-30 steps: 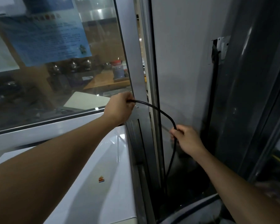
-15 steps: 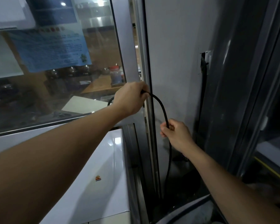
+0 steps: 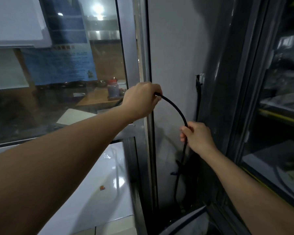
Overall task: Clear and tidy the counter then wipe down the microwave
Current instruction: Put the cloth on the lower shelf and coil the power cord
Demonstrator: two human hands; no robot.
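Both hands hold one black cable. The left hand is closed around its upper end, near the metal window post; the right hand pinches it lower, right of that post. The white microwave top lies below-left of the post — wiping has not begun. This seems cord tidying; next, gather the slack without tugging the hidden lower end.

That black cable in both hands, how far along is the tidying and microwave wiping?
Done: nothing that can be confirmed; the counter is out of view. In hand: the left hand and right hand each have a grip on the black cable, which arches between them and runs down beside the white appliance top. Left: the wiping, as no cloth shows.
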